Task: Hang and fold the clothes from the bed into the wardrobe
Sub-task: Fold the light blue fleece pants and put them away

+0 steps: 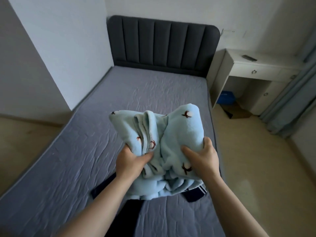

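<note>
Light-blue fleece garment, printed with small brown motifs, is held bunched above the bed, with both hands clamped on it. The left hand pinches a gathered fold, thumb on top and fingers curled beneath; the right hand wraps the opposite edge the same way. The bundle's bulk stands beyond the two grips, toward the headboard, with its long axis running hand to hand and neither hand nearer. Loose folds hang below the grips onto a dark garment lying on the mattress. No wardrobe is in view, so carrying the bundle there likely means turning away from the bed.
</note>
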